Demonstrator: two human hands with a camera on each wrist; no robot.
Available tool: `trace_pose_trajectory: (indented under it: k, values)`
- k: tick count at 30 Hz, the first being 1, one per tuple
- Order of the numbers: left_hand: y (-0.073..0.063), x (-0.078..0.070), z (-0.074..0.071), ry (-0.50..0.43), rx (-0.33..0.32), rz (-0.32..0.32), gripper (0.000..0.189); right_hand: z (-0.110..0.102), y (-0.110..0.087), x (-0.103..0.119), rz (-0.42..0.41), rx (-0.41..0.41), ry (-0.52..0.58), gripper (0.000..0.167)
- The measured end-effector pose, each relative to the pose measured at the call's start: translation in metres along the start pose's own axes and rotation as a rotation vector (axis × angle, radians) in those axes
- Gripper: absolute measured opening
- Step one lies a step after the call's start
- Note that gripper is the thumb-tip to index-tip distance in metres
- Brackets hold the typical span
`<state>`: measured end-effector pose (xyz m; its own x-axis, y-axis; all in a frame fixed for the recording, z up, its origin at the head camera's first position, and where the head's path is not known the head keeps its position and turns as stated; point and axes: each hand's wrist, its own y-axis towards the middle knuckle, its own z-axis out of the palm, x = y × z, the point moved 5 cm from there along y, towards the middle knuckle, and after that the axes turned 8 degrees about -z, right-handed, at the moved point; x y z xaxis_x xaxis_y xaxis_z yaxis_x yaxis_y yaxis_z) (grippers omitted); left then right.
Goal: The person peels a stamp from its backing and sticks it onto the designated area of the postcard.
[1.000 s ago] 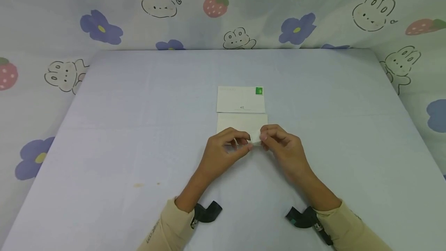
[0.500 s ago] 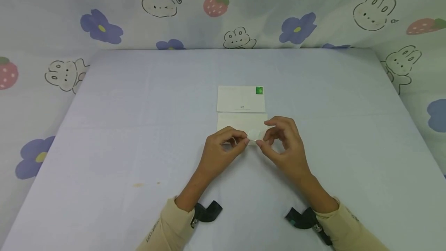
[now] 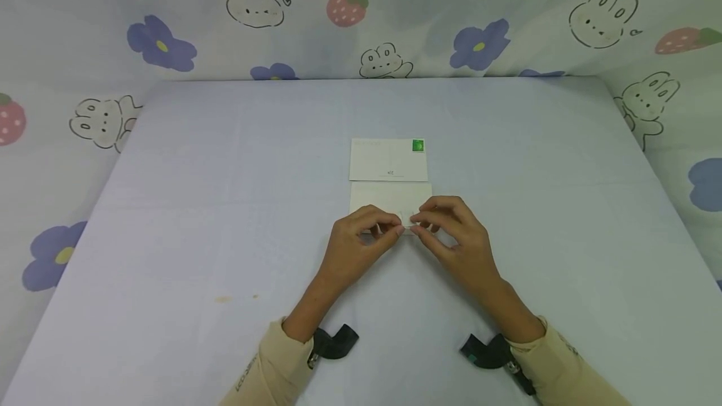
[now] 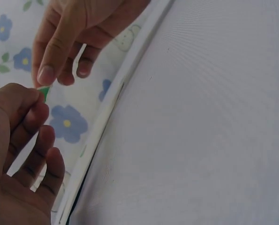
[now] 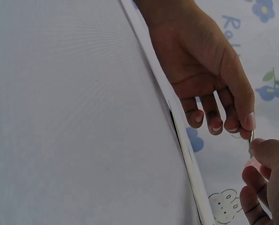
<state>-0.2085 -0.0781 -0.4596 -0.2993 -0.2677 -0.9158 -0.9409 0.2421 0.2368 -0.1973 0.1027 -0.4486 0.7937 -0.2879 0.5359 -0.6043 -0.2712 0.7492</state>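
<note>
My left hand (image 3: 361,240) and right hand (image 3: 459,237) meet at the fingertips in the head view. Between them they pinch a small stamp (image 3: 407,218), its pale back facing up; a green underside of the stamp (image 4: 44,92) peeks out in the left wrist view, and a thin edge of the stamp (image 5: 251,144) in the right wrist view. Below the fingers lies a blank off-white card or envelope (image 3: 389,196), its near part covered by the hands. Just beyond it lies a second card or envelope (image 3: 378,158) with a green stamp (image 3: 418,145) in its top right corner.
A white cloth covers the table (image 3: 197,205), with small yellowish stains (image 3: 224,299) at left. A patterned curtain (image 3: 417,5) with rabbits, flowers and strawberries hangs behind and at both sides. Dark wrist cameras (image 3: 336,341) sit at the cuffs.
My right fingers drew apart from the stamp's far side, lifting slightly, then came back down and closed on it near the left fingertips. The left hand has barely moved; both cards lie still.
</note>
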Motion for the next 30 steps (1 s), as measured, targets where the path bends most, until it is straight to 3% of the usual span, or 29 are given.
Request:
trace_pose_trajectory:
  k: [6, 12, 16, 21, 30]
  values:
    - [0.0, 0.001, 0.001, 0.002, 0.005, 0.016, 0.006, -0.002, 0.001, 0.002, -0.025, 0.016, -0.055, 0.034]
    - [0.0, 0.0, 0.001, 0.032, 0.01, 0.023, 0.007, -0.002, 0.002, 0.003, -0.049, 0.012, -0.084, 0.009]
    - [0.0, 0.0, 0.0, 0.053, -0.004, 0.02, 0.007, -0.003, 0.002, 0.002, -0.036, -0.014, -0.085, 0.009]
    - [0.0, 0.0, -0.001, 0.059, -0.027, 0.024, 0.006, -0.007, 0.001, -0.001, 0.011, -0.079, -0.081, 0.025]
    - [-0.001, 0.001, -0.003, 0.048, -0.049, 0.024, 0.005, -0.016, 0.004, -0.001, 0.08, -0.154, -0.048, 0.018]
